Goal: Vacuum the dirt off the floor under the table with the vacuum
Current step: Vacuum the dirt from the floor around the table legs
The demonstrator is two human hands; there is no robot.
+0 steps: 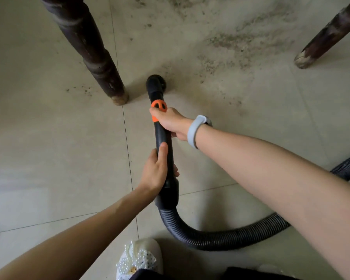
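Floor: pale tiled floor [49, 138] fills my view, crossed by thin grout lines.
Vacuum wand: I count one black wand [163, 136] with an orange collar [159, 107], running from my hands down to the floor between the two legs.
Nozzle: one round black nozzle [156, 82] sits at the near edge of the dirt; I cannot tell if it touches the tiles.
Dirt: one broad patch of grey-brown dirt [240, 41] spreads beyond and right of the nozzle, plus a few specks near the left leg.
Right hand: my right hand [174, 123] is wrapped round the wand just below the orange collar; its fingers are hidden behind the tube. One grey wristband [196, 131] on that wrist.
Left hand: my left hand [155, 172] is clamped on the wand lower down, thumb lying along the top.
Hose: one ribbed black hose [220, 237] curves from the wand to the right, passes behind my right forearm and is cut off at the frame edge.
Table legs: two dark turned legs, left leg [89, 49] and right leg [327, 35], both cut off at the top.
Shoe: one white beaded shoe [137, 257], partly cut off below.
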